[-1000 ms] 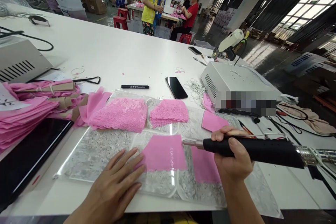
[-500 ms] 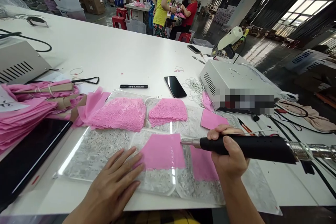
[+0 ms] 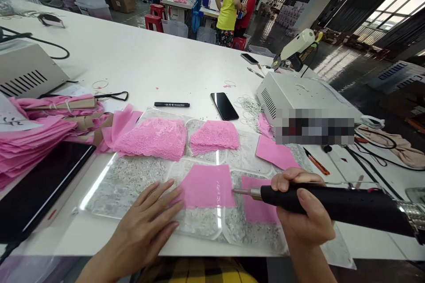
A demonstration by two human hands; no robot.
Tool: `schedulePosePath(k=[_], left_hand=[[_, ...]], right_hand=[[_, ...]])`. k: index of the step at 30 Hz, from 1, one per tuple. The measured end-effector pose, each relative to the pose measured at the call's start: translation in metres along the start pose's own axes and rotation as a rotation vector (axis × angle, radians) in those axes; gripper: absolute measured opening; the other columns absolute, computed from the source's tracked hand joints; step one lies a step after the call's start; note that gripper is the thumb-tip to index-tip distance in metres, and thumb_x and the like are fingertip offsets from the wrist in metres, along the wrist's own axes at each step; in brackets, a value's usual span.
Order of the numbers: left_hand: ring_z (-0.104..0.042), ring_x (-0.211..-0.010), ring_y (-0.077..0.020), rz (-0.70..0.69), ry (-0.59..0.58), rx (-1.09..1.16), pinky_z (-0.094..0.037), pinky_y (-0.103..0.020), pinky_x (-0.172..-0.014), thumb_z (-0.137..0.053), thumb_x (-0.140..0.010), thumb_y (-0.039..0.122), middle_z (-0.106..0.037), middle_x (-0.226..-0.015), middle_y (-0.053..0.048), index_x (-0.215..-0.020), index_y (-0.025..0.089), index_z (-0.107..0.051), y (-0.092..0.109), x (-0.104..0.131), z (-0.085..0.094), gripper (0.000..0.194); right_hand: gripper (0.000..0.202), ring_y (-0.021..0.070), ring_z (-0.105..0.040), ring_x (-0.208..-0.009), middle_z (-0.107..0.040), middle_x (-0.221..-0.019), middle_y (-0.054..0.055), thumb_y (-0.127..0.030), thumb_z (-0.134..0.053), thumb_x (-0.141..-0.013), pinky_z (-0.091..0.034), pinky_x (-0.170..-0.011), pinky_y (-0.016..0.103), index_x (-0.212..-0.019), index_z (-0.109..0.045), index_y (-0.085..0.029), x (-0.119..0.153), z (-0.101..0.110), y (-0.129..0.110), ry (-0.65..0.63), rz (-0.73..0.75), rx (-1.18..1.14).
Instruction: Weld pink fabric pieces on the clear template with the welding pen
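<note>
My left hand (image 3: 148, 221) lies flat with fingers spread, its fingertips on the left edge of a pink fabric piece (image 3: 209, 185). My right hand (image 3: 303, 208) is wrapped round a black handheld tool (image 3: 345, 208), whose thin metal tip points left at the right edge of that piece. Another pink piece (image 3: 255, 208) lies partly under the tool. Behind them, a larger pink lace stack (image 3: 154, 139) and a smaller lace stack (image 3: 215, 136) rest on the clear mat (image 3: 133, 181). A plain pink piece (image 3: 275, 152) lies near my right hand.
A black marker (image 3: 171, 104) and a phone (image 3: 224, 106) lie behind the mat. Grey metal boxes stand at right (image 3: 305, 97) and left (image 3: 29, 70). An orange cutter (image 3: 317, 162), cables and pink bundles (image 3: 36, 141) lie around. People stand beyond the table.
The tool tip has moved down along the fabric's right edge, with my right hand lower and further right. My left hand stays on the fabric. The view has shifted slightly.
</note>
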State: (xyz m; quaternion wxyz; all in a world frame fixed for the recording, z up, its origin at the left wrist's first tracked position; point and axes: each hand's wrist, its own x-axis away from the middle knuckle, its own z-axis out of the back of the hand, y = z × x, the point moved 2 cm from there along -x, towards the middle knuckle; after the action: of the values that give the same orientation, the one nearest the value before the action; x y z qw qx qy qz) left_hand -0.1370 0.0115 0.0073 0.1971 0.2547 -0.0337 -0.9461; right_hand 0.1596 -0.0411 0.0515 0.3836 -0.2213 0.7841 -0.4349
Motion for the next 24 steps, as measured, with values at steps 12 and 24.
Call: schedulePosePath(k=[12, 24], left_hand=[[-0.037, -0.141, -0.0264, 0.011, -0.005, -0.007, -0.026, -0.042, -0.118, -0.054, -0.090, 0.014, -0.059, -0.136, -0.009, -0.126, 0.017, -0.060, -0.0013, 0.0004, -0.0006, 0.036], [-0.039, -0.139, -0.0252, 0.012, 0.002, -0.010, -0.028, -0.041, -0.118, -0.054, -0.090, 0.015, -0.061, -0.134, -0.007, -0.126, 0.019, -0.060, -0.0022, -0.0013, 0.0000, 0.036]], right_hand=[[0.009, 0.0105, -0.053, -0.056, -0.057, -0.077, 0.001, -0.021, -0.058, -0.071, -0.048, -0.052, 0.030, -0.078, -0.062, -0.018, 0.0009, -0.0033, -0.0006, -0.005, 0.023, 0.012], [0.006, 0.0108, -0.052, -0.056, -0.057, -0.077, 0.001, -0.023, -0.059, -0.074, -0.048, -0.052, 0.031, -0.078, -0.062, -0.019, 0.0018, -0.0025, -0.0016, -0.029, 0.030, 0.036]])
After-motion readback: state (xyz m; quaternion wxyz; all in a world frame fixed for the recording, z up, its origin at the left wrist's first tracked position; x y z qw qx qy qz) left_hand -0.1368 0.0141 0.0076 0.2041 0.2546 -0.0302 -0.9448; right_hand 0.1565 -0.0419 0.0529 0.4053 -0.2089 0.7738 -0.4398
